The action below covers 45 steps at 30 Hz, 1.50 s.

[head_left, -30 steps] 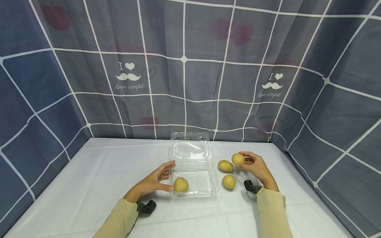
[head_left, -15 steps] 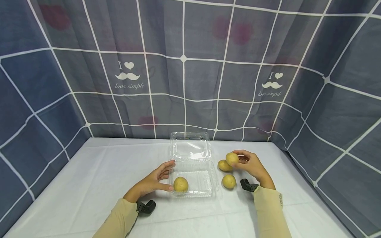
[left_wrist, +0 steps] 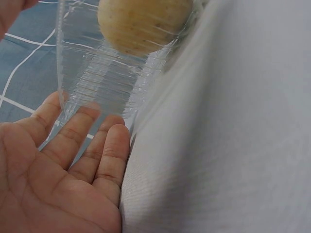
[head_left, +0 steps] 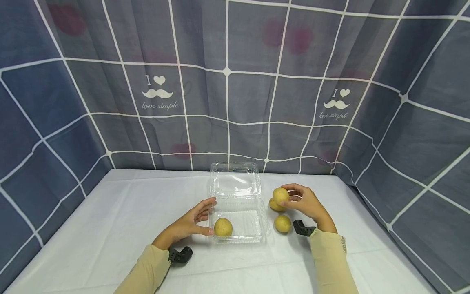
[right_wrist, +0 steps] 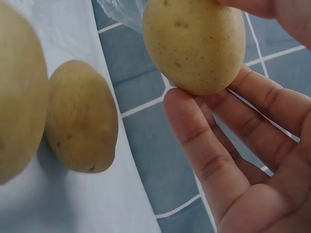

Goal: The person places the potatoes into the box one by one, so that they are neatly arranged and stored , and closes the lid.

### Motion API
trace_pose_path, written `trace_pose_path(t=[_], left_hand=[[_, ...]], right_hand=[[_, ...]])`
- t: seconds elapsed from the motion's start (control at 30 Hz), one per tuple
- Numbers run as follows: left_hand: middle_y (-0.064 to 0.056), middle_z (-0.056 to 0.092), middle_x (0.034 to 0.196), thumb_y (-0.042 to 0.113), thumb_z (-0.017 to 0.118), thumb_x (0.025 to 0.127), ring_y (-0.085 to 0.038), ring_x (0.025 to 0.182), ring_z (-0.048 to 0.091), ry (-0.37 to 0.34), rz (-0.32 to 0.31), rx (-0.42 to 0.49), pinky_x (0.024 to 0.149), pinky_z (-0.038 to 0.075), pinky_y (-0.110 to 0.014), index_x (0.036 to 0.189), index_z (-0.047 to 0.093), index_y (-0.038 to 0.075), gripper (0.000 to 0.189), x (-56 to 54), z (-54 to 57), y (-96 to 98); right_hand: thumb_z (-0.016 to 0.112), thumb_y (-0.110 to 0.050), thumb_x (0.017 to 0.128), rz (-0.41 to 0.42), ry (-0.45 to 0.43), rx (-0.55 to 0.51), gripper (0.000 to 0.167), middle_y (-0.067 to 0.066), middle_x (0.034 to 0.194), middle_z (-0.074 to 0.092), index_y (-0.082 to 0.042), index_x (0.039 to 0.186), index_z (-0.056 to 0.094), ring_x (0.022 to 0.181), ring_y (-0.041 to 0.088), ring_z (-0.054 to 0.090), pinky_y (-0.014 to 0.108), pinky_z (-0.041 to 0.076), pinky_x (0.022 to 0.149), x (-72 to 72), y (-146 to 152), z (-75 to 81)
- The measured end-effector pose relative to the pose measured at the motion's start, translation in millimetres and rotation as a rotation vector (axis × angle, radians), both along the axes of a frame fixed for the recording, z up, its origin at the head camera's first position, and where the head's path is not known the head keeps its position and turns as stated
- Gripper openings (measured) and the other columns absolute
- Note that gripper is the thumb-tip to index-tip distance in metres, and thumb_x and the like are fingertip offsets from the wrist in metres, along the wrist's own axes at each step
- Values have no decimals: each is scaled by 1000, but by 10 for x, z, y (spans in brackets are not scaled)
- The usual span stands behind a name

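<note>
A clear plastic clamshell box [head_left: 247,222] lies on the white cloth, its lid [head_left: 235,180] folded back. One potato [head_left: 223,227] sits in the base's front left corner. My left hand [head_left: 186,225] rests its fairly straight fingers [left_wrist: 73,133] against the box's left wall, the thumb near that corner. To the right of the box, my right hand [head_left: 307,204] pinches a potato [right_wrist: 194,46] between thumb and fingertips, held up off the cloth. Partly hidden behind it is another potato [head_left: 274,205]; one more potato [head_left: 282,224] lies nearer me.
A white cloth [head_left: 121,228] covers the table. Grey-blue checked curtain [head_left: 249,98] stands along the back and both sides. A black wrist mount [head_left: 180,256] sticks out under the left wrist, and another black mount [head_left: 303,228] under the right.
My right hand has carried its potato leftward, so it now overlaps the back potato in the head view. The left hand, the box and the potato inside have stayed in place.
</note>
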<state>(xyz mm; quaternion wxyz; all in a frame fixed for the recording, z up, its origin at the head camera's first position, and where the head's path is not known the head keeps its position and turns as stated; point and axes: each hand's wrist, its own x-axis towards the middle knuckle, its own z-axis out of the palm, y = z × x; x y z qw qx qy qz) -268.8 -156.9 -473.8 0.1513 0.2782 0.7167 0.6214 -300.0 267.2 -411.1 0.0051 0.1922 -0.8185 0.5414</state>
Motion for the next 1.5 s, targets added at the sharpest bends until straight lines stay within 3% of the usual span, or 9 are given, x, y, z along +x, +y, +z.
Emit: trace_pose_path(t=[0.13, 0.3, 0.47, 0.73, 0.97, 1.13, 1.37, 1.5], left_hand=[[-34, 22, 173, 11, 91, 87, -55, 156, 26, 0, 1, 10, 113, 39, -16, 168, 18, -6, 111, 4, 1, -9], [-34, 22, 173, 12, 91, 87, -55, 156, 25, 4, -2, 10, 113, 39, -16, 168, 18, -6, 111, 7, 2, -9], [-34, 22, 172, 12, 91, 87, -55, 156, 26, 6, -4, 5, 118, 39, -23, 168, 19, -6, 110, 3, 7, 1], [-37, 24, 170, 9, 91, 87, -56, 153, 30, 36, 3, -8, 125, 36, -50, 167, 19, -8, 109, 10, 7, 16], [-37, 24, 170, 9, 91, 87, -56, 153, 30, 35, 4, -5, 123, 40, -38, 167, 19, -9, 109, 12, 7, 12], [-36, 24, 171, 9, 90, 88, -56, 154, 29, 33, 1, -9, 126, 36, -50, 167, 18, -9, 109, 5, 6, 10], [-36, 23, 171, 8, 90, 87, -55, 154, 30, 33, 2, -3, 125, 36, -50, 167, 19, -8, 109, 8, 5, 11], [-36, 24, 171, 7, 91, 87, -56, 154, 30, 30, 3, -1, 125, 34, -57, 167, 19, -8, 109, 9, 1, 13]], right_hand=[[85, 2, 88, 14, 22, 12, 56, 29, 132, 66, 16, 137, 62, 113, 27, 64, 21, 59, 91, 9, -38, 33], [86, 4, 87, 38, 41, 27, 54, 29, 131, 67, 16, 135, 63, 114, 28, 64, 22, 59, 94, 15, -97, 63], [86, 3, 87, 60, 42, 41, 55, 28, 131, 67, 16, 135, 63, 114, 28, 63, 23, 58, 95, 19, -159, 84], [87, 3, 86, 99, 32, 40, 54, 28, 129, 69, 15, 133, 64, 112, 25, 65, 23, 59, 93, 18, -260, 76], [86, 5, 85, 126, 18, 10, 54, 29, 129, 68, 16, 133, 64, 109, 19, 65, 22, 59, 92, 9, -337, 56], [87, 5, 85, 148, 23, 9, 54, 28, 129, 69, 16, 133, 65, 109, 22, 65, 23, 59, 94, 13, -399, 59], [87, 5, 84, 178, 21, 0, 54, 27, 128, 69, 16, 132, 65, 107, 22, 66, 24, 60, 92, 41, -511, 77], [87, 6, 84, 198, 25, 2, 54, 28, 130, 68, 15, 133, 65, 109, 24, 66, 25, 61, 93, 50, -563, 82]])
